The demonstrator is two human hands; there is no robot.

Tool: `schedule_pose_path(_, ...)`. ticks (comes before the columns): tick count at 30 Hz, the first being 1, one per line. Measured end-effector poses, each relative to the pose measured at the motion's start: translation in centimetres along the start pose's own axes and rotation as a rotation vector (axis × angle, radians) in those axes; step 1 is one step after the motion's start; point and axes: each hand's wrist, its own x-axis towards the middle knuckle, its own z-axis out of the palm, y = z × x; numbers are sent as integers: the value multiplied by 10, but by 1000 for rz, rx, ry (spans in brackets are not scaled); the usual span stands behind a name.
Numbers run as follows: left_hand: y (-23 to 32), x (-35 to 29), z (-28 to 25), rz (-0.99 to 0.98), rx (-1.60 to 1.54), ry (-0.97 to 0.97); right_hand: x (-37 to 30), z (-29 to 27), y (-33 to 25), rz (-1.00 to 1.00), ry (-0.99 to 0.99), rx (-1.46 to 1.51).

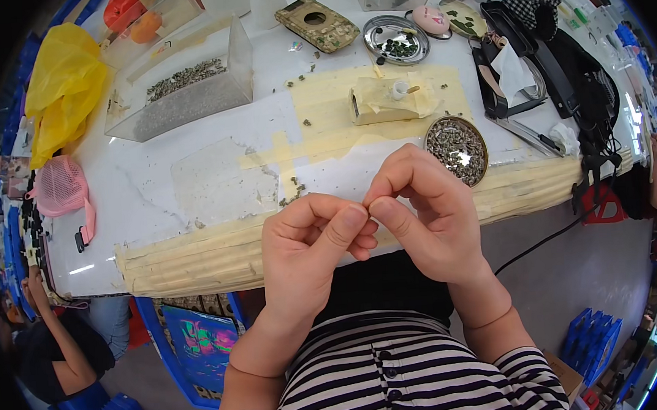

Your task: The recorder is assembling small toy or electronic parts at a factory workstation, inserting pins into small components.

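Observation:
My left hand (305, 245) and my right hand (432, 217) meet fingertip to fingertip above the table's near edge. Both are closed in a pinch, thumb against forefinger. Whatever lies between the fingertips is too small or too hidden to make out. Just beyond my right hand sits a round tin (456, 150) full of small greyish metal-looking parts. Past my hands a block wrapped in cream tape (386, 103) carries a small white cylinder (401, 89) on top. Several tiny dark bits (295, 192) lie on the table near my left hand.
A clear bin (239, 66) holds more small parts at the back left. Behind stand a camouflage toy tank hull (317, 24) and a metal dish (418, 54) of dark green pieces. Tweezers (529, 134) and a black case (495, 79) lie right; a pink mesh pouch (62, 185) lies left.

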Motion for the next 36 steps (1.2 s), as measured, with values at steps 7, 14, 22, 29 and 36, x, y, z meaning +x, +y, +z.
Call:
schedule_pose_path(7,3,-5,3,113,143,3,-1,3,-1,-16,15,-30)
schedule_pose_path(14,3,-7,6,224,317,55,-1,5,-1,-55,27,-74)
schedule_pose_path(22,14,-6,2,386,757,17,-1,2,1,-51,-16,-109)
schedule_pose_path(29,16,-4,-2,256,651,-19,-6,3,3,127,-32,119)
schedule_pose_path(36,12,-4,-3,165,469,2,-4,-2,2,50,-43,-63)
